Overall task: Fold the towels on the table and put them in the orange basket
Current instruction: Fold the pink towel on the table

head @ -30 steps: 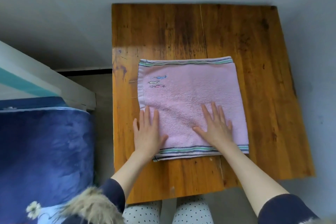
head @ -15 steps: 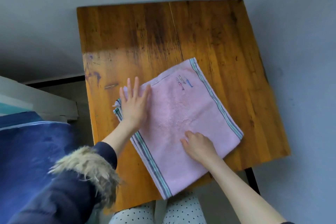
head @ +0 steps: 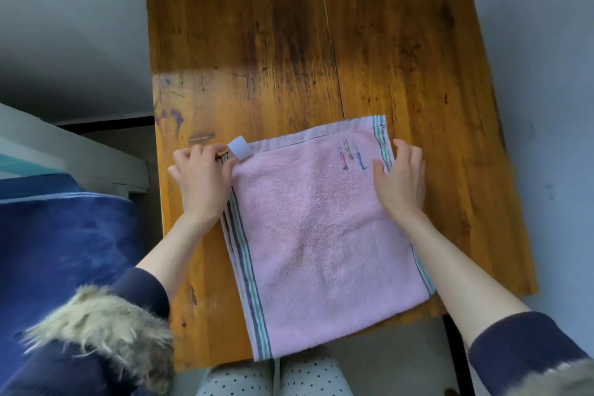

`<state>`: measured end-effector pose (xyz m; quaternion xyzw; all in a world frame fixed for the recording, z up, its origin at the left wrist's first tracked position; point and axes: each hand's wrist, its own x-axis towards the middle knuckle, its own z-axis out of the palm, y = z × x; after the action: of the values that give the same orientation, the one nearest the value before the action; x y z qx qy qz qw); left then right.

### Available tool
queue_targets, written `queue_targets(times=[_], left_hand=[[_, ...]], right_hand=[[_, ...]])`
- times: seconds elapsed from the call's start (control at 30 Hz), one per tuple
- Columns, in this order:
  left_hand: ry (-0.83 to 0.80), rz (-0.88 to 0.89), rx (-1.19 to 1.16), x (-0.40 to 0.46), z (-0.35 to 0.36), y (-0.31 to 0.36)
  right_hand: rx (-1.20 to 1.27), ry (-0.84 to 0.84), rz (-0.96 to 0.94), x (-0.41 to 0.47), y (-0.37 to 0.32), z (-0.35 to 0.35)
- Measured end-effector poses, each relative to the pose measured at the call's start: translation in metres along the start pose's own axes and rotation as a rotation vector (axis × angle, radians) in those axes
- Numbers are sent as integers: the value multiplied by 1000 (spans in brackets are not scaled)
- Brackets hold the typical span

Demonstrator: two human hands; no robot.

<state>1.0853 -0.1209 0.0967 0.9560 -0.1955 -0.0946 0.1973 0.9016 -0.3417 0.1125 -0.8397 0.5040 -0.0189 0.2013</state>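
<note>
Containers: no basket or other container shows in the head view, so nothing can be told of contents.
Towels, counted: one pink towel (head: 318, 235), folded flat, with striped bands of purple and green along its left and right edges.
Towel position: it lies on the near half of the wooden table (head: 289, 51), turned a little askew, its near edge hanging just over the table's front edge above the person's dotted trousers (head: 257, 376).
Towel marks: three small embroidered figures (head: 351, 156) near the far right corner; one white label tab (head: 239, 147) sticking up at the far left corner.
Hands, counted: two, both at the towel's far end.
Left hand (head: 201, 175): fingers curled together, pinching the towel's far left corner just beside the label tab.
Right hand (head: 400, 180): it lies at the far right corner over the striped band, the thumb spread on the pink pile and the fingers bent over the right edge; whether they clamp the cloth I cannot tell.
Sleeves: dark blue, each with a fur cuff (head: 96, 321).
Beside the table: one blue quilted cover (head: 61, 241) to the left, with a white ledge (head: 80, 154) beyond it.
</note>
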Motion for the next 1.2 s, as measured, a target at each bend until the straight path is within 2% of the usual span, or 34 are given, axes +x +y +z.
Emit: queue_targets(times=[0.13, 0.23, 0.3, 0.37, 0.43, 0.5, 0.57, 0.63, 0.7, 0.77, 1.0, 1.1, 1.2], left_hand=[[11, 18, 3, 1, 3, 4], [-25, -11, 2, 0, 0, 4], [-71, -85, -160, 2, -8, 3], [-131, -217, -464, 3, -19, 2], [-221, -332, -683, 1, -29, 1], [-287, -389, -787, -5, -34, -3], [-334, -411, -795, -9, -37, -9], [-382, -420, -741, -11, -36, -18], [-373, -399, -654, -10, -34, -23], [-334, -378, -578, -7, -27, -24], [-126, -333, -347, -2, -4, -19], [-155, -304, -297, -3, -1, -25], [-179, -335, -381, -5, -3, -27]], right_hand=[[34, -81, 49, 41, -8, 4], [182, -60, 64, 53, -10, 2], [324, -65, 103, 58, -7, -3], [481, -106, 163, 59, -1, -11], [637, -207, 234, 57, 7, -21], [767, -395, 294, 54, 16, -31], [862, -584, 354, 55, 23, -39], [877, -702, 388, 60, 27, -42], [849, -688, 396, 65, 27, -38], [796, -605, 374, 73, 25, -30], [585, -406, 161, 87, 7, -10], [498, -377, 62, 89, 3, -5], [427, -349, 0, 93, -1, 1]])
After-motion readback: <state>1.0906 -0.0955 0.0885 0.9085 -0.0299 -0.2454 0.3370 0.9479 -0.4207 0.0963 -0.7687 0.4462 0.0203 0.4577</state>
